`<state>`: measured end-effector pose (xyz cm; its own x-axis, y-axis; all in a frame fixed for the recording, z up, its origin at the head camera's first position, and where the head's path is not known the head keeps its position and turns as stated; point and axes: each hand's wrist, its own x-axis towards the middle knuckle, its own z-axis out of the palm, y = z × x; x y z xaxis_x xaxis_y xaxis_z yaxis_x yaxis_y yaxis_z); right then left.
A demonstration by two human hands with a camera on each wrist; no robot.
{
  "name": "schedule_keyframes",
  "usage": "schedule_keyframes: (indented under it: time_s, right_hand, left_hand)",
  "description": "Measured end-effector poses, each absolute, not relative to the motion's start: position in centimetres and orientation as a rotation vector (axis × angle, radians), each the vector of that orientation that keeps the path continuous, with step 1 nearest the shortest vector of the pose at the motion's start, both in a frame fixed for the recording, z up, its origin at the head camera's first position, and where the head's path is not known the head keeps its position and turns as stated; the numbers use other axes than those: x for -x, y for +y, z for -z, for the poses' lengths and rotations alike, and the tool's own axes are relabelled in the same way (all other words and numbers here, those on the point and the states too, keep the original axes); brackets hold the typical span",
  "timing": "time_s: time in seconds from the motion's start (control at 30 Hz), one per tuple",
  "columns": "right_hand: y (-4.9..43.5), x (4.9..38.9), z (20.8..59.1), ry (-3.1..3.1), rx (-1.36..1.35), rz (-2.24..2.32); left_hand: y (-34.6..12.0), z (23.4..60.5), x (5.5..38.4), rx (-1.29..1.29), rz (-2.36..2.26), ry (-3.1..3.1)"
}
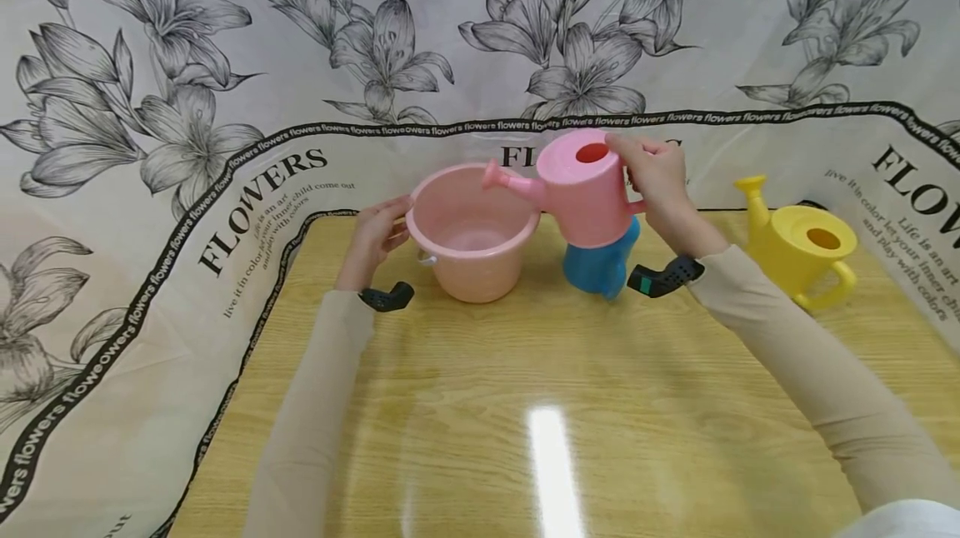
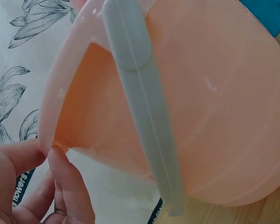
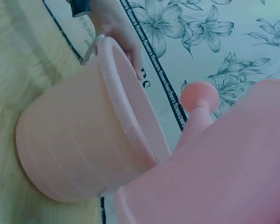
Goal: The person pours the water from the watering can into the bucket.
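A pale pink bucket (image 1: pixel 480 273) stands upright on the table, its mouth facing up. My left hand (image 1: pixel 375 234) pinches the bucket's rim at its left side; in the left wrist view the thumb and a finger (image 2: pixel 67 182) meet at that rim. Raised to the bucket's right is a pink watering can (image 1: pixel 585 209), which my right hand (image 1: pixel 662 180) grips at the handle side. Its spout head (image 3: pixel 199 96) points left over the bucket's mouth. The can's body hides part of the bucket in the right wrist view.
Behind and below the pink can stands a blue plastic vessel (image 1: pixel 592 271), partly hidden. A yellow watering can (image 1: pixel 798 248) is at the far right of the wooden table (image 1: pixel 465 405). Flower-printed cloth (image 1: pixel 420 47) hangs along the back and left sides. The bucket's light handle (image 2: pixel 149 121) hangs down.
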<state>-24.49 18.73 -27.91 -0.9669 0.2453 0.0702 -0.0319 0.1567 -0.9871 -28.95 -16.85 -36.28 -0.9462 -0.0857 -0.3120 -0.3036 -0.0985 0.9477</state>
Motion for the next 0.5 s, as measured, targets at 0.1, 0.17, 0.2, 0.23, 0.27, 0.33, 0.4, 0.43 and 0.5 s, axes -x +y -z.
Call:
schedule_keyframes:
  time_s: [0.1, 0.17, 0.2, 0.23, 0.27, 0.33, 0.4, 0.43, 0.5]
  right_hand:
    - [19.0, 24.2, 28.4, -2.132, 0.209, -1.993]
    - [19.1, 24.0, 28.7, -2.087, 0.217, -2.051]
    - [19.2, 23.9, 28.9, -2.074, 0.226, -2.066]
    - [19.2, 23.7, 29.0, -2.059, 0.234, -2.082]
    - [19.3, 23.6, 29.1, -2.051, 0.240, -2.091]
    - [19.3, 23.2, 29.4, -2.030, 0.249, -2.118]
    - [19.5, 22.8, 29.6, -2.009, 0.256, -2.149]
    - [19.6, 22.6, 29.7, -1.999, 0.261, -2.165]
    - [19.8, 22.2, 30.0, -1.987, 0.269, -2.178]
  left_hand:
    - [-16.8, 36.3, 29.1, 0.430, -2.170, 2.021]
    - [-16.8, 36.3, 29.2, 0.423, -2.158, 2.033]
    - [-16.8, 36.3, 29.2, 0.423, -2.154, 2.037]
    - [-16.8, 36.2, 29.2, 0.420, -2.151, 2.040]
    - [-16.8, 36.2, 29.2, 0.420, -2.150, 2.040]
    - [-16.7, 36.2, 29.2, 0.417, -2.156, 2.029]
    - [-16.7, 36.2, 29.1, 0.415, -2.164, 2.017]
    - [-16.7, 36.2, 29.0, 0.412, -2.165, 2.016]
    - [-16.6, 36.3, 28.9, 0.404, -2.163, 2.015]
